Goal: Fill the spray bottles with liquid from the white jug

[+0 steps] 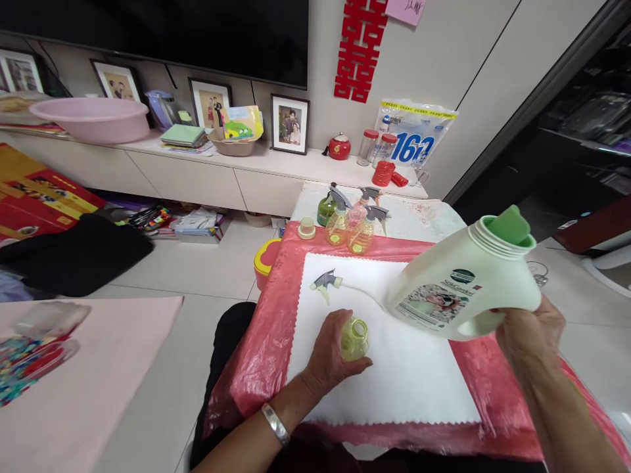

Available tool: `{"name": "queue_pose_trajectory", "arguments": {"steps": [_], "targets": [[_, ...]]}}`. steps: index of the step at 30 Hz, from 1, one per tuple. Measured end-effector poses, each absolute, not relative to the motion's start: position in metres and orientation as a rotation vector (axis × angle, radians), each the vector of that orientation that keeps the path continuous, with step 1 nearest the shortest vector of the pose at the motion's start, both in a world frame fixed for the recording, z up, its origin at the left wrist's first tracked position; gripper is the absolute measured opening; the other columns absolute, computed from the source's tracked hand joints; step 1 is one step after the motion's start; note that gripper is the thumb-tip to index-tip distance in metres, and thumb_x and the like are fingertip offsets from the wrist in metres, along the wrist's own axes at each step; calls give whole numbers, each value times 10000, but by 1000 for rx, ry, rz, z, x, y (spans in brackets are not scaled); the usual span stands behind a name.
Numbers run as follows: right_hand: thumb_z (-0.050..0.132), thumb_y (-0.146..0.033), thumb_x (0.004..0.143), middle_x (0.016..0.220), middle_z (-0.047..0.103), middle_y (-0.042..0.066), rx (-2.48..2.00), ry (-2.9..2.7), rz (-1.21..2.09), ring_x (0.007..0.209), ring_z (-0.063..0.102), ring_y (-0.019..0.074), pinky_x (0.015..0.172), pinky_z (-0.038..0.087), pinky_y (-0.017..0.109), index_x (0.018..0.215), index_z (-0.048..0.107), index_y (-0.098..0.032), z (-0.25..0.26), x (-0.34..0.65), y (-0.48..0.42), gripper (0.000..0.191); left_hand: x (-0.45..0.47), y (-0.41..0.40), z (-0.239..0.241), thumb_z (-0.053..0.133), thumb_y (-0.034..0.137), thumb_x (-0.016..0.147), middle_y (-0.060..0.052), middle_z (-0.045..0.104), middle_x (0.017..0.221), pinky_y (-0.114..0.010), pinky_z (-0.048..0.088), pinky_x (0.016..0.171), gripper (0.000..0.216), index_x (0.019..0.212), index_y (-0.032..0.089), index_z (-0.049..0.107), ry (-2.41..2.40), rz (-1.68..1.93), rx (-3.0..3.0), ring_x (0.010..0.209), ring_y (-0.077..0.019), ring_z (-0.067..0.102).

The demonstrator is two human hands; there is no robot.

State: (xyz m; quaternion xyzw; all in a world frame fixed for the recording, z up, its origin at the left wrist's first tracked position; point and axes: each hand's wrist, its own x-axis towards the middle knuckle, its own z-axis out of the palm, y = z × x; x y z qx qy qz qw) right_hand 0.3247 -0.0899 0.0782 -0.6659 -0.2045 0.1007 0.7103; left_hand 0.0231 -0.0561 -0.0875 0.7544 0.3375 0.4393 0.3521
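Note:
My left hand [331, 351] is wrapped round a small open spray bottle [355, 337] holding pale green liquid, standing on a white cloth [394, 374]. My right hand [530, 335] grips a large pale green detergent jug [463, 286] with a green spout, held tilted above the cloth to the right of the small bottle. A loose grey spray head [326, 282] with its tube lies on the cloth beyond my left hand.
The cloth lies on a red plastic sheet [266, 355] over a small table. Several filled spray bottles [352, 223] and a round cap [306, 228] stand at its far edge. Behind is a low cabinet [197, 174] with photo frames, a pink basin [91, 118], jars.

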Motion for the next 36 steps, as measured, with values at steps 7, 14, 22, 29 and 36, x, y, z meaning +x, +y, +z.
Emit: {"name": "queue_pose_trajectory", "arguments": {"steps": [7,14,22,29,36], "targets": [[795,-188,337,879,626,66,-1545,-339,211,684,553,115,550,517,128,867,692,-91,111,308,-127,549,19,-58,-59,831,595,678,-146,557,1349,-601,451,1089,884,1387,238,443,871,971,1836,1275,-381,551],[846,-171,267,911,636,74,-1638,-264,273,692,570,129,577,532,126,893,721,-96,121,298,-145,643,23,-29,-26,814,636,689,-151,514,1396,-572,431,1115,897,1392,232,430,848,946,1822,1315,-368,517],[809,-253,337,849,607,46,-1789,-366,346,684,534,128,533,479,143,939,692,-116,130,286,-151,628,35,-5,-73,805,641,689,-162,538,1356,-593,416,1124,894,1367,198,426,846,1095,1882,1312,-370,527],[589,-461,523,701,499,5,-2220,-775,310,606,390,98,468,278,145,847,612,-169,141,277,-159,436,34,-6,-82,828,583,694,-172,528,1380,-599,429,1107,924,1403,209,369,841,1137,1949,1317,-378,524],[591,-527,465,698,551,-14,-2456,-957,381,650,524,173,530,393,185,856,640,-198,128,309,-166,513,34,-7,-83,840,558,689,-164,521,1388,-598,445,1097,934,1415,223,358,853,1120,1939,1318,-378,527]]}}
